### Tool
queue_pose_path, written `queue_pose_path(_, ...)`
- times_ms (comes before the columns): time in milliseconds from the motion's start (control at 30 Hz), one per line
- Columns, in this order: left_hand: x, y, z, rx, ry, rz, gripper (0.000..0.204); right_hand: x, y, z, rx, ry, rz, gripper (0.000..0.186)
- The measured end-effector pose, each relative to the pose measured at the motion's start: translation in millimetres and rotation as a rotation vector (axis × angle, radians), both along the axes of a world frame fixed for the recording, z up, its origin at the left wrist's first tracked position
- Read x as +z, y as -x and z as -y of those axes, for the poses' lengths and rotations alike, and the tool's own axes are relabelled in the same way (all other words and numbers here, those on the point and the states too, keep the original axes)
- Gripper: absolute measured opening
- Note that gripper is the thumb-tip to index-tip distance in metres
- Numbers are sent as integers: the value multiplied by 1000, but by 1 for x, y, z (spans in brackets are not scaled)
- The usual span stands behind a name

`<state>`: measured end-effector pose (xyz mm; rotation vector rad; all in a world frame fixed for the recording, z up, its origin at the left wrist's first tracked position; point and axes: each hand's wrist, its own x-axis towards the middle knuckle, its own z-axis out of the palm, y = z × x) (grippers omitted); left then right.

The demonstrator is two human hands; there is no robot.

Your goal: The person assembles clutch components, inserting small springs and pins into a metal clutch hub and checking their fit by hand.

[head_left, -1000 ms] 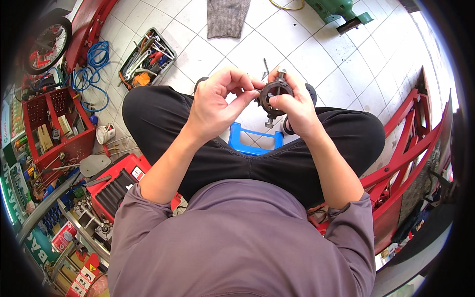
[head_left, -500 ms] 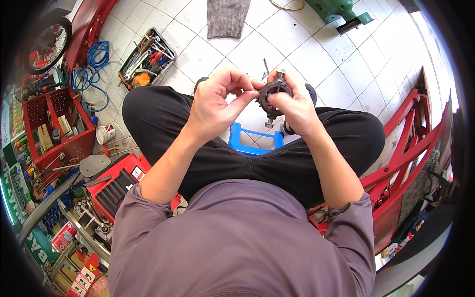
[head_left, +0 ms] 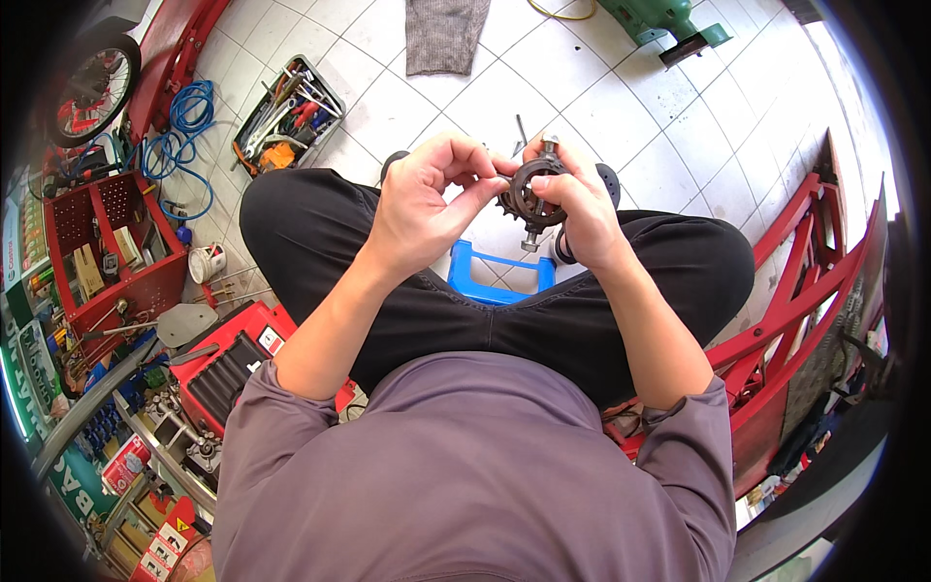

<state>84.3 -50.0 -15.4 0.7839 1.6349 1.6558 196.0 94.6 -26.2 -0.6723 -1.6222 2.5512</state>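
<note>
My right hand [head_left: 585,209] grips a dark round metal part [head_left: 524,199] with a toothed edge and a bolt at top and bottom; its thumb lies over the ring's opening. My left hand [head_left: 427,199] pinches at the upper left rim of that part, where whatever sits between the fingertips is too small to make out. A blue plastic object [head_left: 499,291] is between my legs below the hands. A thin metal tool [head_left: 520,131] lies on the tiles just beyond them, and a black round object [head_left: 609,182] is partly hidden behind my right hand.
On the tiled floor [head_left: 679,145] are a tool tray [head_left: 291,112], blue hose [head_left: 189,107], grey cloth [head_left: 441,34] and green machine [head_left: 659,19]. Red tool bin [head_left: 112,291], red case [head_left: 228,369], wheel [head_left: 92,82] and bucket [head_left: 207,262] crowd the left; a red steel frame [head_left: 786,310] stands right.
My right thumb has shifted slightly over the ring, and the round part sits at a slightly different turn. My left hand stays in place.
</note>
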Motion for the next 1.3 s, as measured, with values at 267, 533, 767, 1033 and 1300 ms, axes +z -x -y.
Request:
queue_pose_path(267, 1, 0, 0, 5, 2, 13, 13, -1, 1, 0, -19, 69, -76, 16)
queue_pose_path(533, -1, 0, 1, 10, 10, 15, 12, 2, 0, 1, -28, -4, -43, 16)
queue_pose_path(767, 0, 0, 0, 8, 19, 17, 13, 0, -1, 2, 20, -148, -13, 21)
queue_pose_path(1033, -2, 0, 0, -2, 17, 3, 14, 0, 0, 0, 28, -121, 53, 25)
queue_pose_path(1300, -1, 0, 0, 3, 9, 24, 14, -1, 1, 2, -3, -45, 59, 25)
